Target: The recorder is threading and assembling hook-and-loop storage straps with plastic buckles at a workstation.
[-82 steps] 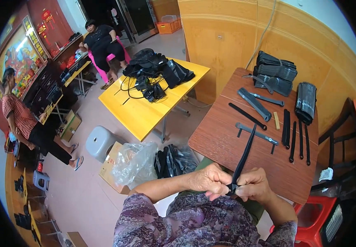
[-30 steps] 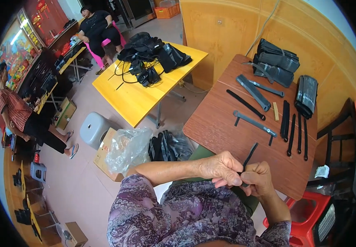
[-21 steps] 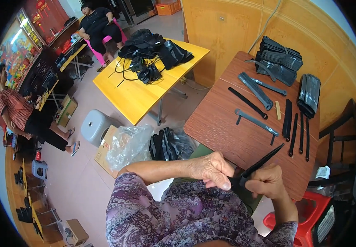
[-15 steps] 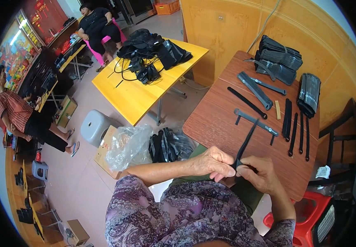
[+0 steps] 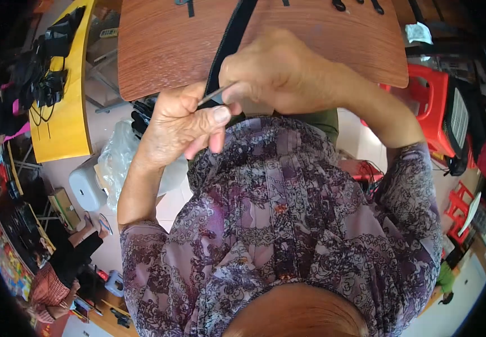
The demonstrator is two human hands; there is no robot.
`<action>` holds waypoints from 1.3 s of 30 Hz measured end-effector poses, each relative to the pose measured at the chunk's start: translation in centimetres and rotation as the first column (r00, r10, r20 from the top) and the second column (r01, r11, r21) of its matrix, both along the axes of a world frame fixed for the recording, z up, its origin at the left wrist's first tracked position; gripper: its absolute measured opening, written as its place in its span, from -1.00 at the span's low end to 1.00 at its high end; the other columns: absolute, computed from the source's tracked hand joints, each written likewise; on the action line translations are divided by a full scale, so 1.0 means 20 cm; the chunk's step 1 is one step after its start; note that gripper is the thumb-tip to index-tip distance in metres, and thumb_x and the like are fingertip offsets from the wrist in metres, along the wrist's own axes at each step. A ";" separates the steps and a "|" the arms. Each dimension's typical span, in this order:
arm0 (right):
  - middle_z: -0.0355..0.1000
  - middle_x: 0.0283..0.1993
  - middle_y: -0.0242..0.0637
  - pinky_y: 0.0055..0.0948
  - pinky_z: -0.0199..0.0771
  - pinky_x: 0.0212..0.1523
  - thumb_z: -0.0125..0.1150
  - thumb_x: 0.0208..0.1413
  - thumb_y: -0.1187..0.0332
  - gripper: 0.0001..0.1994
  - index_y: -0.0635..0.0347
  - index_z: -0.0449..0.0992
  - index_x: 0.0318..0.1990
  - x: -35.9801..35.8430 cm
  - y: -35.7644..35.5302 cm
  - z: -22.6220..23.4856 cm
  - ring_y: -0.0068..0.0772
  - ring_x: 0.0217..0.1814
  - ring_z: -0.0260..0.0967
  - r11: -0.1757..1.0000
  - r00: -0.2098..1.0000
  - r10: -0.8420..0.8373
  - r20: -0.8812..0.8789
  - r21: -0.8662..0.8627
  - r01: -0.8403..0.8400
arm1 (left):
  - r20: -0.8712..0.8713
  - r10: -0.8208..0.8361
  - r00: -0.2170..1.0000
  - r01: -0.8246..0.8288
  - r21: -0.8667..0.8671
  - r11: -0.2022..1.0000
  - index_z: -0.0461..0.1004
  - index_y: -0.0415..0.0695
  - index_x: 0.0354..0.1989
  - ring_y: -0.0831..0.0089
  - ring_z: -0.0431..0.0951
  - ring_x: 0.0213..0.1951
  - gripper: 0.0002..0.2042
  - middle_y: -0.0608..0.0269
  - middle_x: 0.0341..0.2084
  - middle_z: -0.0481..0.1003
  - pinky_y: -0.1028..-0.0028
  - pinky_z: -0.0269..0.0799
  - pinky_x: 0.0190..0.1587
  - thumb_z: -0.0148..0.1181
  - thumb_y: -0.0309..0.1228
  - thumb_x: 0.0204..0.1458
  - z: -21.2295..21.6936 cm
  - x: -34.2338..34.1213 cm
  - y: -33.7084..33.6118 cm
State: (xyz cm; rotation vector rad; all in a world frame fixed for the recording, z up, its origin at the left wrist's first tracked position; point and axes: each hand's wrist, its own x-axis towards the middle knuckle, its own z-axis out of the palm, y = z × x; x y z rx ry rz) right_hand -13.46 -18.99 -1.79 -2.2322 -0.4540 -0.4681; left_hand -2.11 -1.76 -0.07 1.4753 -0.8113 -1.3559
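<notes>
- Your left hand (image 5: 178, 126) was curled shut, thumb pressed against the fingers, pinching the near end of a thin grey metal rod (image 5: 216, 94).
- Your right hand (image 5: 276, 70) sat just to the right of it, fingers closed together over the far end of that rod and over the long black strap (image 5: 229, 42); how tightly it held the strap I could not tell.
- The two hands were touching or very nearly so, held up close in front of your chest, at the near edge of the brown wooden table (image 5: 159, 48).
- The black strap ran from your right hand away across the table toward its far edge, where it left the picture.
- The rod lay tilted, its lower end at your left thumb and its upper end under your right fingers.
- Your patterned purple blouse (image 5: 288, 224) filled the near middle of the scene.
- To the left stood a yellow table (image 5: 69, 132) with black bags and cords (image 5: 43, 73) on it.
- Between the two tables, on the floor, a clear plastic bag (image 5: 116, 160) lay beside a pile of black pieces (image 5: 142, 112).
- A red plastic stool (image 5: 431, 106) stood to the right of the wooden table.
- Another person (image 5: 57, 269) sat at the near left, well apart from you.
</notes>
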 end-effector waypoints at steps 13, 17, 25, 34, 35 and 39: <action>0.32 -0.61 -0.25 -0.40 0.30 -0.54 0.19 -0.13 0.42 -0.91 0.22 0.44 -0.48 -0.07 -0.21 -0.06 -0.28 -0.60 0.30 0.970 0.987 -0.158 -0.009 0.186 0.157 | -0.069 0.025 0.997 -0.022 0.041 0.999 0.39 -0.27 -0.16 0.70 0.30 -0.75 -0.68 0.38 -0.77 0.35 0.71 0.13 -0.72 0.06 -0.23 0.11 -0.08 -0.01 0.09; 0.35 -0.58 -0.24 -0.33 0.32 -0.54 0.20 -0.20 0.43 -0.91 0.17 0.41 -0.51 -0.06 -0.10 0.04 -0.22 -0.56 0.34 0.999 0.985 -0.045 0.169 -0.003 0.046 | -0.140 -0.025 0.990 0.028 0.015 1.000 0.36 -0.28 -0.08 0.55 0.48 -0.46 -0.71 0.22 -0.52 0.49 0.56 0.39 -0.33 0.04 -0.34 0.11 -0.12 0.00 0.07; 0.30 -0.62 -0.25 -0.21 0.27 -0.58 0.21 -0.33 0.43 -0.85 0.13 0.31 -0.60 -0.07 0.04 0.00 -0.13 -0.54 0.33 0.998 0.993 0.069 0.094 -0.004 -0.069 | -0.280 -0.104 0.954 0.070 -0.128 0.989 0.33 -0.31 -0.15 0.48 0.49 -0.29 -0.74 0.18 -0.35 0.45 0.50 0.44 -0.20 0.15 -0.48 0.00 -0.10 0.00 -0.09; 0.30 -0.59 -0.25 -0.21 0.25 -0.60 0.17 -0.33 0.46 -0.86 0.14 0.32 -0.57 -0.08 -0.03 0.03 -0.12 -0.56 0.31 0.997 0.991 0.019 0.132 -0.074 -0.009 | 0.002 -0.087 0.996 0.085 -0.210 0.974 0.29 -0.21 -0.13 0.59 0.40 -0.19 -0.68 0.36 -0.29 0.39 0.55 0.38 -0.18 0.23 -0.50 -0.05 -0.14 0.03 -0.11; 0.30 -0.59 -0.24 -0.21 0.25 -0.60 0.16 -0.33 0.46 -0.86 0.15 0.32 -0.56 -0.07 -0.01 0.03 -0.12 -0.56 0.31 0.991 0.991 0.067 0.113 -0.121 -0.053 | -0.051 -0.079 0.996 0.068 -0.198 0.978 0.33 -0.21 -0.19 0.59 0.40 -0.17 -0.72 0.37 -0.30 0.39 0.57 0.42 -0.27 0.24 -0.54 -0.08 -0.15 0.04 -0.11; 0.30 -0.60 -0.27 -0.20 0.28 -0.56 0.14 -0.31 0.47 -0.87 0.17 0.34 -0.52 -0.05 -0.04 0.02 -0.17 -0.54 0.35 0.996 0.993 0.026 0.113 -0.089 -0.016 | -0.184 0.093 0.979 -0.116 -0.124 0.985 0.35 -0.17 -0.23 0.61 0.39 -0.55 -0.76 0.33 -0.42 0.40 0.65 0.37 -0.53 0.23 -0.52 -0.07 -0.17 0.03 -0.14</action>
